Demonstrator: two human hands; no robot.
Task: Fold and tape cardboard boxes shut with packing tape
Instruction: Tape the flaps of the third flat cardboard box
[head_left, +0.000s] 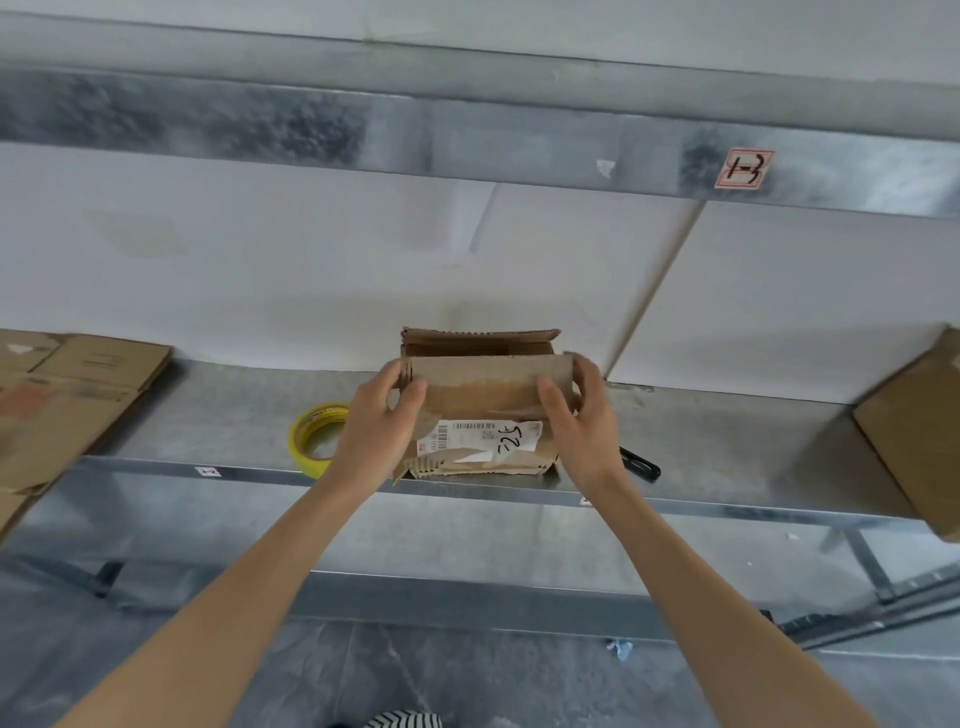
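Steel shelf (208, 410): carries everything; its front edge runs left to right across the view.
Flattened cardboard (67, 400): lies at the shelf's left end, well apart from the work.
Second cardboard piece (914, 436): at the right end, overhanging the front edge.
Cardboard box (483, 447): middle of the shelf, at the front edge, long axis along that edge; top not yet closed, back flap upright.
Front flap (480, 376): raised and leaning inward, held at both ends.
Left hand (376, 426): pinches the flap's left end, thumb on the near face, fingers behind.
Right hand (582, 415): pinches the right end the same way.
Yellow tape roll (298, 441): just beside the left hand, by the front edge, left of the box.
Black tool (641, 464): near the front edge, right of the box; what kind, I cannot tell.
Key relation: the tape lies left, so the left hand looks nearer to fetch it once the flaps are down.
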